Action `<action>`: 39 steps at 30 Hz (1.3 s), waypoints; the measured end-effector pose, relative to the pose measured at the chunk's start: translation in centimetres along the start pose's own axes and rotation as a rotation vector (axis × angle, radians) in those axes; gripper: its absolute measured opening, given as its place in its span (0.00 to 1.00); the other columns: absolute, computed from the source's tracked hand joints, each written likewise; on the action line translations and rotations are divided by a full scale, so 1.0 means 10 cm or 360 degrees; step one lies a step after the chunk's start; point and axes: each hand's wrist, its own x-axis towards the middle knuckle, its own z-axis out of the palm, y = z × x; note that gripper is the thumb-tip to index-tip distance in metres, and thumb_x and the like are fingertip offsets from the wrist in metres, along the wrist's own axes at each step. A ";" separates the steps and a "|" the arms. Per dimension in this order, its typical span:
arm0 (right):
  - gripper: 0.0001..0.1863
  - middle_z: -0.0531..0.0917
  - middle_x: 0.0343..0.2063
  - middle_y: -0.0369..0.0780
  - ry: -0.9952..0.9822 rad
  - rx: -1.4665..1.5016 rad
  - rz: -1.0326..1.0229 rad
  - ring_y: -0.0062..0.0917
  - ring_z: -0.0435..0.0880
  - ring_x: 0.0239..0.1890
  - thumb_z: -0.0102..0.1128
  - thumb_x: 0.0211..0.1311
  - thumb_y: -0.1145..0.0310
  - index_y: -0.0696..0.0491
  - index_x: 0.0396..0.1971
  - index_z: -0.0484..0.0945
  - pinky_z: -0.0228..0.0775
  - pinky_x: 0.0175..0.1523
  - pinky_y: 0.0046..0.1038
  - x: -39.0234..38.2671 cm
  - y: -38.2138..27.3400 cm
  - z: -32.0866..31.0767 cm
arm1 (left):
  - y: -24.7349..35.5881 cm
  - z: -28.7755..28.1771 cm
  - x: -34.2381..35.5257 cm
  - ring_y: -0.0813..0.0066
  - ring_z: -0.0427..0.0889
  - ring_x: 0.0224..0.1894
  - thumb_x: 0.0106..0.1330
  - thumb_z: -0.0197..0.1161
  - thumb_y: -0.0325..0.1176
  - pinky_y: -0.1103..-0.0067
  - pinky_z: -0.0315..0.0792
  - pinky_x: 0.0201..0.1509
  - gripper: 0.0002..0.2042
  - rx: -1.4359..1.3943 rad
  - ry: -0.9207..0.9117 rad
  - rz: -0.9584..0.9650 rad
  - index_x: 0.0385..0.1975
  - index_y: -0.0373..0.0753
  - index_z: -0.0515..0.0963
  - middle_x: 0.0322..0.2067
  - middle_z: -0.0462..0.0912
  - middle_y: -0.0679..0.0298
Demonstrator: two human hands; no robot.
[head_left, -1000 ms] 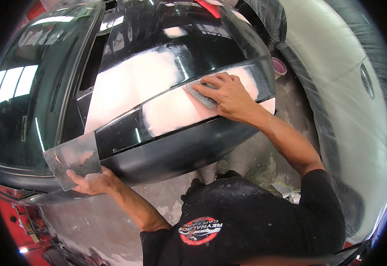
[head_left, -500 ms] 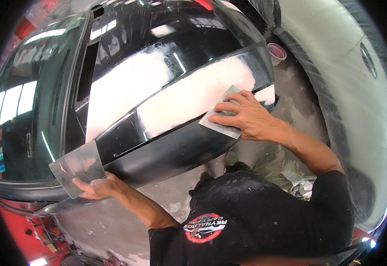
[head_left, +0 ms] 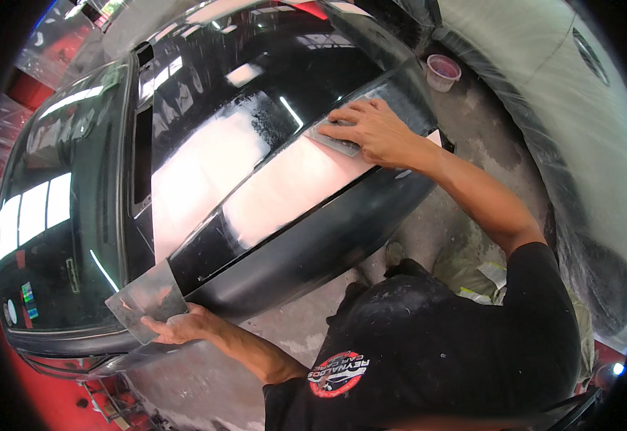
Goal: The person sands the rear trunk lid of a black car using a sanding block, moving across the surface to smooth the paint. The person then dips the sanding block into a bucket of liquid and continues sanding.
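My right hand (head_left: 374, 135) grips a thin translucent grey rectangular plate (head_left: 338, 145), pressed to the upper end of a long pale pink patch (head_left: 277, 201) on the car's black body panel (head_left: 306, 57). Its fingers are bent over the plate. My left hand (head_left: 184, 325) holds a larger square grey plate (head_left: 144, 287) with pinkish smears, from its lower edge, beside the car's rear corner near the dark glass (head_left: 47, 215). A second pink patch (head_left: 191, 165) lies above the strip that my right hand is on.
A pale car covered in clear plastic sheeting (head_left: 536, 65) stands at the right. A small tub (head_left: 443, 72) with pink contents sits on the grey floor (head_left: 486, 165) between the cars. Crumpled covering material (head_left: 482, 280) lies beside my body. Red equipment and surfaces show at the lower left.
My right hand went down and right to the panel's lower edge, then back up and left onto the pink strip. My left hand keeps its plate. The whole view has shifted a little.
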 end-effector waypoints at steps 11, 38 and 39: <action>0.43 0.73 0.59 0.34 -0.0141 0.0123 0.0061 0.37 0.68 0.62 0.71 0.38 0.74 0.35 0.62 0.72 0.58 0.63 0.46 -0.76 -0.26 -0.14 | -0.32 -0.29 0.37 0.61 0.79 0.49 0.65 0.62 0.38 0.69 0.85 0.46 0.20 0.0073 -0.0092 0.0088 0.52 0.33 0.75 0.47 0.72 0.57; 0.38 0.74 0.58 0.34 -0.0304 0.0207 -0.0216 0.37 0.70 0.60 0.67 0.42 0.75 0.35 0.58 0.75 0.58 0.61 0.47 -0.25 -0.31 -0.26 | -0.12 -0.10 0.15 0.59 0.82 0.46 0.62 0.64 0.33 0.64 0.86 0.47 0.21 -0.0074 -0.0031 0.0001 0.51 0.30 0.67 0.50 0.75 0.50; 0.39 0.74 0.58 0.34 -0.0275 0.0214 -0.0214 0.37 0.70 0.60 0.69 0.39 0.75 0.35 0.58 0.75 0.57 0.62 0.47 -0.38 -0.34 -0.27 | -0.13 -0.11 0.17 0.59 0.82 0.46 0.62 0.64 0.33 0.64 0.85 0.48 0.21 -0.0084 -0.0046 0.0026 0.52 0.30 0.68 0.51 0.74 0.50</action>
